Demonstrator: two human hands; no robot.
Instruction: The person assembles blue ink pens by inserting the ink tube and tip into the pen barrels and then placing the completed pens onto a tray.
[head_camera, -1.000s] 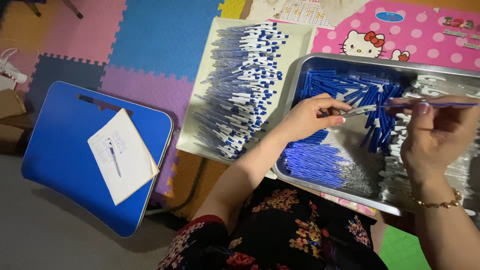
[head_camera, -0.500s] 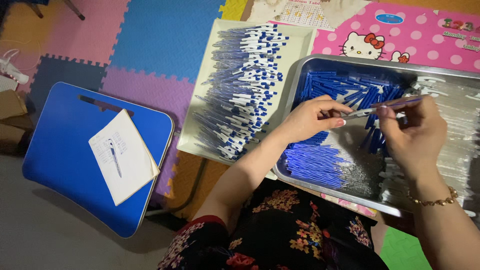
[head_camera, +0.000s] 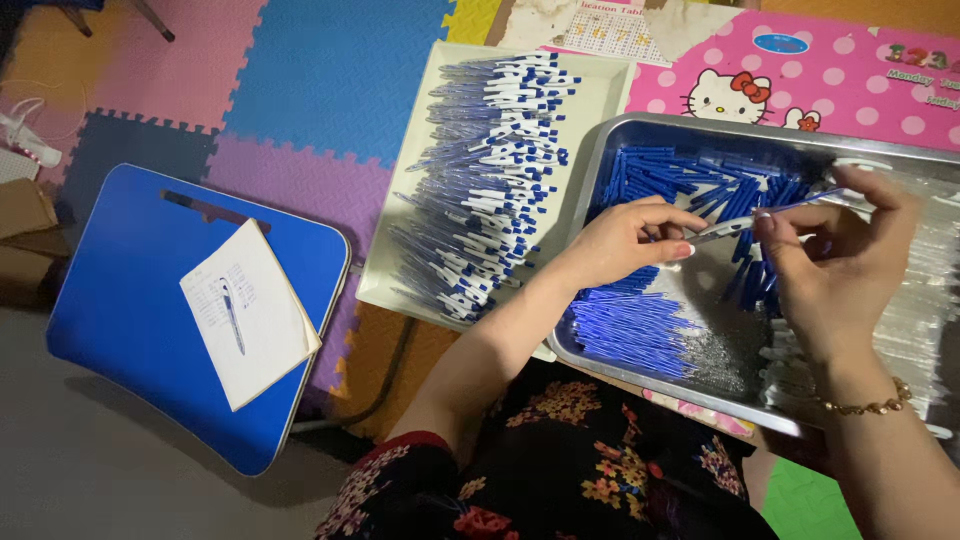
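Pinching one pen (head_camera: 745, 222) — left hand (head_camera: 625, 240), right hand (head_camera: 840, 260) — over metal tray (head_camera: 700, 395), pink dotted board (head_camera: 850, 85) behind.

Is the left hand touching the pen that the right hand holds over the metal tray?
Touching. The head view shows the left hand pinching one end of the pen while the right hand grips its other end.

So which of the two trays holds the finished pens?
The cream tray on the left: its pens are stacked whole, while the metal tray holds loose parts.

A pink polka-dotted cartoon-cat poster (head_camera: 800, 80) is lying beyond the metal tray (head_camera: 640, 130); a white printed chart (head_camera: 610, 25) is lying beside it, partly torn.
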